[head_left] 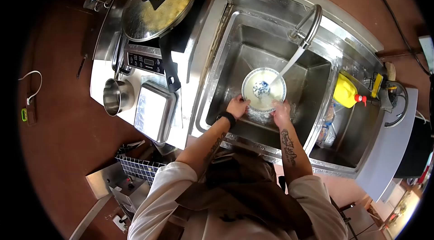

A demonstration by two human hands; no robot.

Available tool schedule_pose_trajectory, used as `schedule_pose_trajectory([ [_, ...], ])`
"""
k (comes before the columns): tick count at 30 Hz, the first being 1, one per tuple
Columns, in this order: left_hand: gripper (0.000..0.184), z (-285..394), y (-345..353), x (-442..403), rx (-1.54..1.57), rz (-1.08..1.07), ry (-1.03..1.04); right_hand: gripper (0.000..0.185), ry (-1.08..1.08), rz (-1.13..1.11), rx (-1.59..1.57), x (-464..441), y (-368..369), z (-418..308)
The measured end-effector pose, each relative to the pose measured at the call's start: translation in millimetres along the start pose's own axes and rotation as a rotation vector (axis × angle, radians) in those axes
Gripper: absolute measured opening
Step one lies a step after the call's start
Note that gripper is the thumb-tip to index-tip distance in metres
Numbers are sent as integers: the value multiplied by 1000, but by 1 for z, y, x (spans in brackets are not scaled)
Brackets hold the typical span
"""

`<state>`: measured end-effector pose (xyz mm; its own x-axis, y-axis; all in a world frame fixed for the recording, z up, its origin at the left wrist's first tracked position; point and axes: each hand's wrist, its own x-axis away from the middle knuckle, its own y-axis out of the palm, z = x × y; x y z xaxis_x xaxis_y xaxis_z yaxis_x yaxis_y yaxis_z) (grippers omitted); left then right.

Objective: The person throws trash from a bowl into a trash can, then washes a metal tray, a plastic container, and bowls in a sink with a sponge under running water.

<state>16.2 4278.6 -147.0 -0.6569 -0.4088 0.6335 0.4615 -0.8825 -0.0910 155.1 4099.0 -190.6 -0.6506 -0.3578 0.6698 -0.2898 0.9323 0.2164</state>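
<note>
A white bowl (251,87) with a blue pattern inside and a patterned rim sits under the running water in the large sink basin (217,81). The stream from the curved metal faucet (312,29) falls into it. My left hand (237,106), with a black band at the wrist, grips the bowl's lower left rim. On the lower right rim, my right hand (281,111) is closed, wet, with its thumb over the edge. The fingers under the bowl are hidden.
Left of the sink, a lidded pan (158,9) rests on an induction cooker (147,62). Nearby are a small metal pot (117,97) and a rectangular metal tray (156,111). A yellow bottle (345,90) with a red cap stands by the smaller basin (348,142).
</note>
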Motion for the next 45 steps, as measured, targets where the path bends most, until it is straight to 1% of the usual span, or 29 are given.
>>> schedule_pose_trajectory([
  [3, 42, 27, 11, 5, 188, -44, 220, 37, 15, 110, -119, 11, 9, -31],
  [5, 45, 43, 16, 11, 197, -110, 285, 37, 88, 99, -234, 17, -13, -32],
  [7, 46, 49, 18, 19, 152, -183, 259, 41, 156, 136, -343, 30, -29, -24],
  [8, 47, 48, 18, 23, 164, -206, 240, 49, 182, 168, -445, 29, -31, -13],
  [10, 48, 37, 15, 25, 182, -227, 194, 52, 180, 128, -464, 27, -34, 5],
  [12, 52, 11, 8, 14, 302, -210, 51, 52, 138, 63, -423, 14, -32, 21],
  [13, 54, -2, 5, 8, 363, -195, -19, 49, 65, 105, -365, 10, -24, 18],
  [14, 57, 4, 4, 0, 436, -159, -178, 45, -9, 148, -308, 8, -9, 9],
  [15, 61, 12, 4, -9, 509, -123, -335, 41, -85, 192, -248, 9, 4, -5],
  [16, 74, 26, 3, -17, 517, -190, -395, 40, -167, 211, -185, 10, 13, -22],
  [19, 78, 110, 6, -17, 815, -186, -577, 40, -428, 223, -18, 16, 18, -62],
  [21, 68, 119, 20, -36, 962, -301, -416, 44, -612, 169, 58, 18, 3, -77],
  [22, 64, 119, 27, -42, 1034, -360, -336, 45, -643, 143, 38, 26, 0, -87],
  [24, 48, 111, 28, -47, 574, -376, 167, 45, -811, 204, 378, 46, -12, -110],
  [25, 40, 118, 33, -48, 761, -450, 222, 44, -891, 234, 547, 52, -19, -116],
  [26, 34, 125, 39, -48, 957, -542, 265, 44, -965, 218, 543, 47, -28, -109],
  [27, 30, 132, 45, -49, 1142, -648, 296, 48, -978, 178, 654, 49, -37, -109],
  [29, 30, 145, 47, -59, 1067, -266, -105, 55, -923, 109, 680, 62, -35, -115],
  [30, 24, 147, 47, -56, 1102, -332, -45, 57, -937, 94, 740, 64, -34, -113],
  [32, 27, 152, 47, -52, 1084, -230, -34, 62, -969, 68, 857, 66, -27, -112],
  [33, 28, 153, 46, -50, 1076, -177, -26, 63, -922, 23, 838, 68, -22, -110],
  [34, 30, 149, 44, -49, 1122, -155, 39, 62, -932, 12, 841, 70, -9, -111],
  [35, 31, 144, 42, -47, 1139, -89, 45, 62, -936, 0, 845, 74, 3, -112],
  [37, 32, 138, 32, -52, 1173, 35, 74, 62, -1024, -77, 1006, 73, 25, -118],
  [38, 36, 135, 24, -53, 1243, -65, 103, 60, -1035, -117, 1002, 75, 39, -126],
  [39, 40, 130, 16, -51, 1194, 3, 65, 60, -1043, -124, 1016, 70, 47, -127],
  [41, 42, 125, 8, -51, 1147, 88, 159, 59, -1074, -143, 1040, 58, 67, -137],
  [42, 37, 121, 4, -48, 1186, 125, 107, 59, -1071, -162, 1017, 56, 75, -143],
  [45, 35, 112, -1, -47, 1189, 58, 167, 52, -1070, -106, 878, 47, 103, -165],
])
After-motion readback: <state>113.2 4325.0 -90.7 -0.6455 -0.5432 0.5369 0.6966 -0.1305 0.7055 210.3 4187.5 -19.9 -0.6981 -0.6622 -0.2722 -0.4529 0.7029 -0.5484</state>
